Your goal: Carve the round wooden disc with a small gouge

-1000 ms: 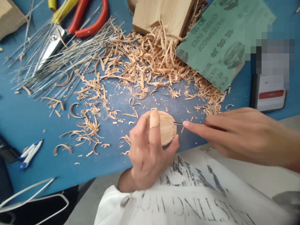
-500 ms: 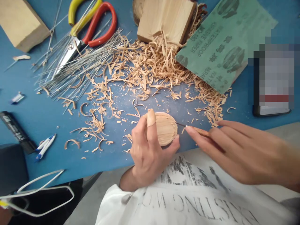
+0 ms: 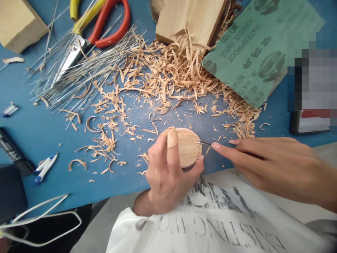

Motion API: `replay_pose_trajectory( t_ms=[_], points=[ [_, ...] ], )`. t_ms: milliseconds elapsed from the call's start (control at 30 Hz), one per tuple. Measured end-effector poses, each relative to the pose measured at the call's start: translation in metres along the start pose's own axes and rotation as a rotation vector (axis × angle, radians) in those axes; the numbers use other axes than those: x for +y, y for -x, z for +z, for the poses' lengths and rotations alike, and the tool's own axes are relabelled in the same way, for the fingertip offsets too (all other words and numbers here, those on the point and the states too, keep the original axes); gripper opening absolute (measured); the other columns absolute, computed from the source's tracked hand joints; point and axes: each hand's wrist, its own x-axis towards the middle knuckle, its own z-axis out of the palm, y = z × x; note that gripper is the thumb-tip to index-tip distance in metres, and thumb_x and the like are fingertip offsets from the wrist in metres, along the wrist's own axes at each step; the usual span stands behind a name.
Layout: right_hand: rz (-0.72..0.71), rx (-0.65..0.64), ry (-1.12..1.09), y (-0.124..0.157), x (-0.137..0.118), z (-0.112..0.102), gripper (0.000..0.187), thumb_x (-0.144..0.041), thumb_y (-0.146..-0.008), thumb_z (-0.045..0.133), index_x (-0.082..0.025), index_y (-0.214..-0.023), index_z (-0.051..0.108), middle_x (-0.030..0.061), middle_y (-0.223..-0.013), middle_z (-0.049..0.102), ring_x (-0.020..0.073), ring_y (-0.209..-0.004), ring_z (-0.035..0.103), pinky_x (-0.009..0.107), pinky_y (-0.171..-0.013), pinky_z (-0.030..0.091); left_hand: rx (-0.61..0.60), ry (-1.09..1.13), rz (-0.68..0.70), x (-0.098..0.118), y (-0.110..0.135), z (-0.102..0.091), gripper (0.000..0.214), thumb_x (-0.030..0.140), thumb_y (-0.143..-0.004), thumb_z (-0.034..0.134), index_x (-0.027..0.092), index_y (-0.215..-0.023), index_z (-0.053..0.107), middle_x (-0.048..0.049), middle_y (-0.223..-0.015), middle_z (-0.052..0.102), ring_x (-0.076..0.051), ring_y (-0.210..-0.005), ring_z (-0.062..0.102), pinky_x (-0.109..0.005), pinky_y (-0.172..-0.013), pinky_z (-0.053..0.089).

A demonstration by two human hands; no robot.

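Observation:
My left hand grips a small round wooden piece at the near edge of the blue table, fingers curled over it and a plaster on one finger. My right hand comes in from the right, closed on a thin carving tool whose metal tip touches the right edge of the wooden piece. Most of the tool's handle is hidden under my fingers.
Wood shavings lie heaped across the table's middle. Behind them stand a wooden block and a green sandpaper sheet. Red and yellow handled shears rest on thin metal wires. A second block, a marker and a phone lie around.
The tool's tip has moved left from just off the wooden piece onto its right edge. My left hand keeps its hold. The view has shifted slightly.

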Motion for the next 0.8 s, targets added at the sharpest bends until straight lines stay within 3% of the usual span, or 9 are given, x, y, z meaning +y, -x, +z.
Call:
replay_pose_trajectory(
  t_ms=[133, 300, 533, 667, 800],
  points=[
    [0.038, 0.011, -0.031, 0.002, 0.0, 0.003, 0.06, -0.015, -0.114, 0.064, -0.03, -0.172, 0.058, -0.001, -0.108, 0.08, 0.0169, -0.086, 0.073, 0.036, -0.072, 0.052, 0.014, -0.007, 0.01, 0.0, 0.0, 0.001, 0.114, 0.048, -0.096, 0.095, 0.011, -0.184, 0.034, -0.0232, -0.15, 0.076, -0.035, -0.132, 0.077, -0.042, -0.105, 0.068],
    [0.018, 0.024, -0.034, -0.002, 0.0, 0.002, 0.053, -0.014, -0.114, 0.063, -0.027, -0.165, 0.064, -0.0003, -0.106, 0.078, 0.0182, -0.087, 0.071, 0.038, -0.073, 0.05, 0.019, -0.003, 0.017, 0.0, 0.001, 0.001, 0.114, 0.046, -0.095, 0.096, 0.01, -0.184, 0.035, -0.023, -0.15, 0.075, -0.035, -0.132, 0.077, -0.042, -0.105, 0.068],
    [-0.059, 0.027, -0.014, -0.014, -0.011, -0.016, 0.051, -0.012, -0.11, 0.068, -0.014, -0.161, 0.064, 0.003, -0.102, 0.072, 0.0209, -0.09, 0.07, 0.041, -0.085, 0.058, 0.028, -0.002, 0.034, -0.002, -0.001, 0.001, 0.115, 0.046, -0.093, 0.098, 0.008, -0.183, 0.037, -0.0227, -0.149, 0.076, -0.034, -0.132, 0.076, -0.041, -0.106, 0.067],
    [-0.072, 0.015, 0.093, -0.021, -0.023, -0.021, 0.053, -0.01, -0.105, 0.068, -0.004, -0.157, 0.064, 0.0015, -0.089, 0.064, 0.0224, -0.079, 0.06, 0.042, -0.072, 0.052, 0.024, -0.015, 0.045, -0.002, -0.001, 0.002, 0.113, 0.047, -0.095, 0.096, 0.008, -0.183, 0.037, -0.0233, -0.149, 0.076, -0.034, -0.132, 0.076, -0.041, -0.106, 0.067],
    [-0.104, 0.006, 0.1, -0.027, -0.023, -0.021, 0.058, -0.006, -0.102, 0.064, 0.002, -0.159, 0.058, 0.004, -0.089, 0.067, 0.0236, -0.078, 0.06, 0.042, -0.068, 0.048, 0.017, -0.044, 0.035, -0.001, -0.001, 0.001, 0.11, 0.048, -0.096, 0.095, 0.009, -0.182, 0.04, -0.0226, -0.149, 0.077, -0.035, -0.13, 0.076, -0.042, -0.103, 0.067]
  ],
)
